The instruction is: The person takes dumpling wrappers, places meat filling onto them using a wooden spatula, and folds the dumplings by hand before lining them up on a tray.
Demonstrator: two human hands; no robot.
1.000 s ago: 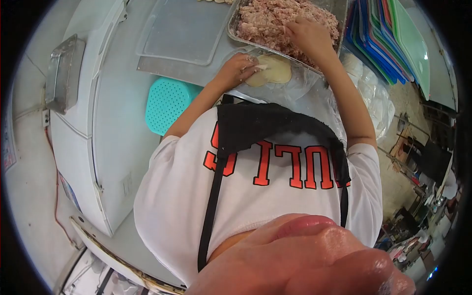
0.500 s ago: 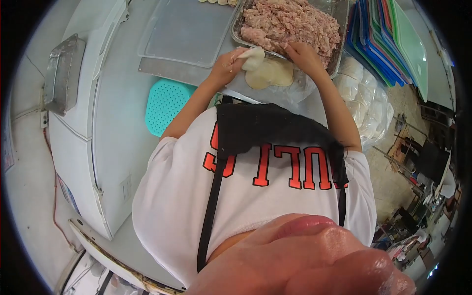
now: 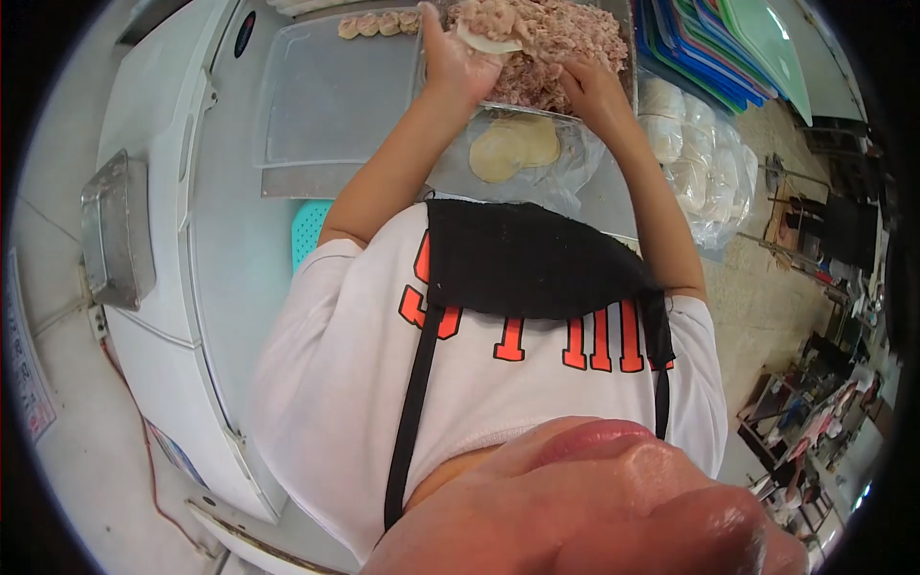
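Note:
My left hand [image 3: 460, 65], thumb raised, holds a round dumpling wrapper [image 3: 487, 41] on its fingers over the meat tray's left side. A lump of minced meat [image 3: 494, 17] sits on the wrapper. My right hand [image 3: 592, 88] is at the near right part of the metal tray [image 3: 630, 57], its fingers closed against the minced meat filling [image 3: 594, 38]. Whatever it may hold is hidden. Nearer my body, loose dough wrappers [image 3: 515, 147] lie overlapping on clear plastic [image 3: 575, 172].
Left of the meat is a translucent tray [image 3: 326, 105] with a row of filled dumplings [image 3: 380, 24] at its far edge. Bagged white rolls [image 3: 695, 144] and stacked colored trays [image 3: 709, 57] stand at the right. A turquoise perforated basket [image 3: 307, 228] sits below the left arm.
My left hand has carried a wrapper up from the dough pile to over the meat, and meat now lies on it. The right hand stays by the meat tray. The view has shifted.

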